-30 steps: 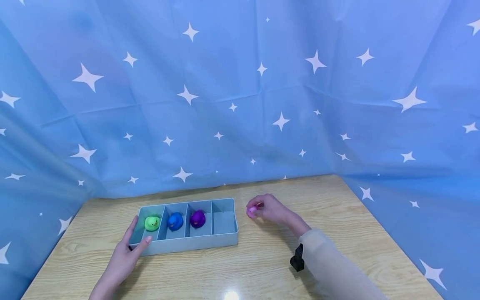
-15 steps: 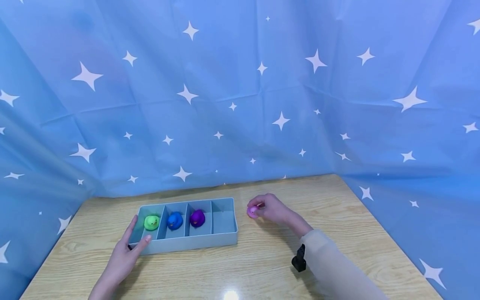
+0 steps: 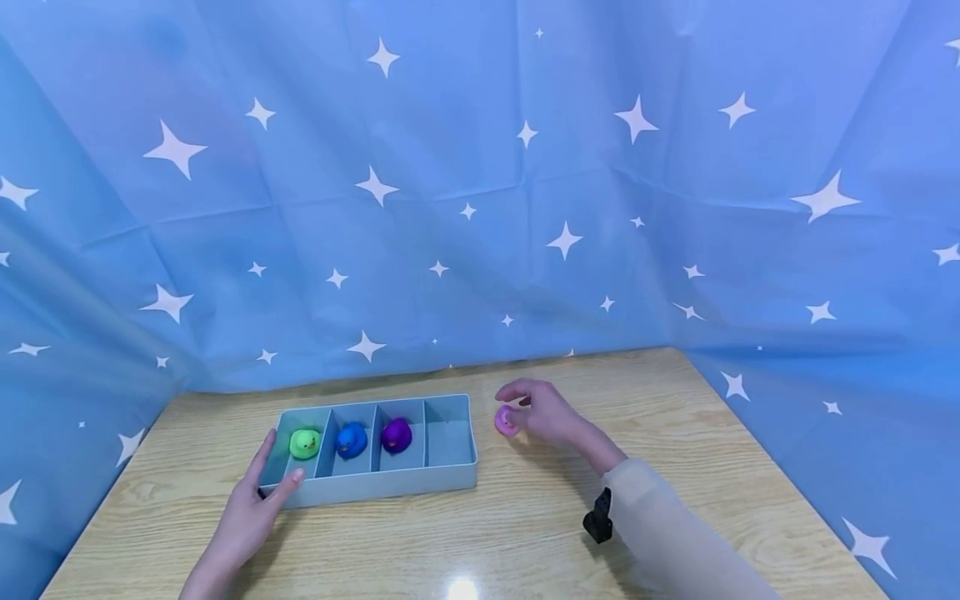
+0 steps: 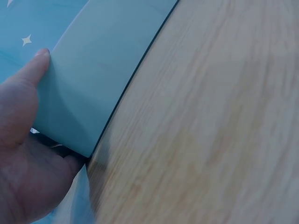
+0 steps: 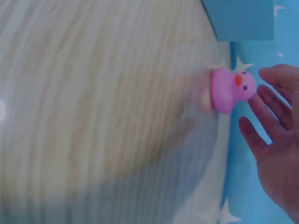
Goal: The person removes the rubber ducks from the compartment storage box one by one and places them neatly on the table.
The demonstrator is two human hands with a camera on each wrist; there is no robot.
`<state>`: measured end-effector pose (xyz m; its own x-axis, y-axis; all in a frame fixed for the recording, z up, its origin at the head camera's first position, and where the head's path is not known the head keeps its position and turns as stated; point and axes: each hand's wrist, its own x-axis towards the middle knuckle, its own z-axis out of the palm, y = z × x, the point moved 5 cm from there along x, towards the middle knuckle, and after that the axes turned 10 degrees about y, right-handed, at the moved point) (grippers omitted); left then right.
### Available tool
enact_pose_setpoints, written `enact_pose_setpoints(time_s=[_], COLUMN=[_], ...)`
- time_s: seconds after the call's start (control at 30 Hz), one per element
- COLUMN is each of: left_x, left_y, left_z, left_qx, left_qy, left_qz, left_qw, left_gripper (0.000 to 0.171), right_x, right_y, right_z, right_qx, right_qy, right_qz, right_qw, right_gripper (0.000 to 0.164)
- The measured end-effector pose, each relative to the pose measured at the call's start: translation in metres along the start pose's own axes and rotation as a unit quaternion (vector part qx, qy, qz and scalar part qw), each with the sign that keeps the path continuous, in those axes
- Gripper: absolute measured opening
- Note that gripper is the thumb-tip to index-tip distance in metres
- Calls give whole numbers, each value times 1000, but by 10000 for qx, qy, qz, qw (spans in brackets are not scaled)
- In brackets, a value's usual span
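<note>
My left hand (image 3: 247, 512) grips the left end of a grey-blue divided box (image 3: 382, 483), thumb at the front rim and fingers along the end wall. In the left wrist view, the thumb (image 4: 37, 67) lies against the box wall (image 4: 93, 74). A green rubber duck (image 3: 304, 444), a blue one (image 3: 351, 440) and a purple one (image 3: 396, 435) each sit in their own compartment. Right of the box, a pink rubber duck (image 3: 505, 422) stands upright on the table. My right hand (image 3: 546, 412) is over it with fingers spread apart; in the right wrist view they are loose behind the duck (image 5: 226, 91).
The rightmost compartment (image 3: 450, 442) of the box holds no duck. Beneath everything is a wood-grain table (image 3: 675, 417). A blue cloth with white stars (image 3: 480, 183) hangs behind it and at both sides. A black device (image 3: 598, 518) is worn at the right wrist.
The right hand's fingers have loosened from the pink duck and lifted slightly; the duck stays on the table. The left hand and box have not visibly moved.
</note>
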<state>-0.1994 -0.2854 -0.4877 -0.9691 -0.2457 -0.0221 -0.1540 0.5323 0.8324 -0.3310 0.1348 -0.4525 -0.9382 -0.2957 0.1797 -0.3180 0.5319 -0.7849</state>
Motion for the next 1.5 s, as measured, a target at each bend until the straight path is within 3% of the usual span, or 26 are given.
enact_pose_setpoints(time_s=[0.23, 0.43, 0.7, 1.0, 1.27, 1.5], left_x=[-1, 0, 0, 0, 2, 1], left_y=[1, 1, -1, 0, -2, -1], left_z=[0, 0, -1, -2, -2, -2], left_qx=[-17, -41, -65, -117, -32, -173], left_qy=[5, 52, -50, 30, -88, -37], left_qz=[47, 123, -20, 193, 1, 93], left_qw=[10000, 9999, 10000, 9997, 10000, 9998], left_gripper=[94, 94, 95, 93, 94, 94], right_x=[9, 15, 25, 36, 44, 51], right_y=[-28, -61, -95, -117, -119, -114], right_z=[1, 16, 47, 83, 102, 110], right_qx=[412, 1008, 1316, 657, 242, -58], right_qy=[156, 19, -346, -961, -1249, -1436], right_qz=[-414, -833, -735, -876, -693, -550], right_qw=[9982, 9914, 9880, 9893, 9894, 9881], right_gripper=[36, 36, 39, 37, 38, 33])
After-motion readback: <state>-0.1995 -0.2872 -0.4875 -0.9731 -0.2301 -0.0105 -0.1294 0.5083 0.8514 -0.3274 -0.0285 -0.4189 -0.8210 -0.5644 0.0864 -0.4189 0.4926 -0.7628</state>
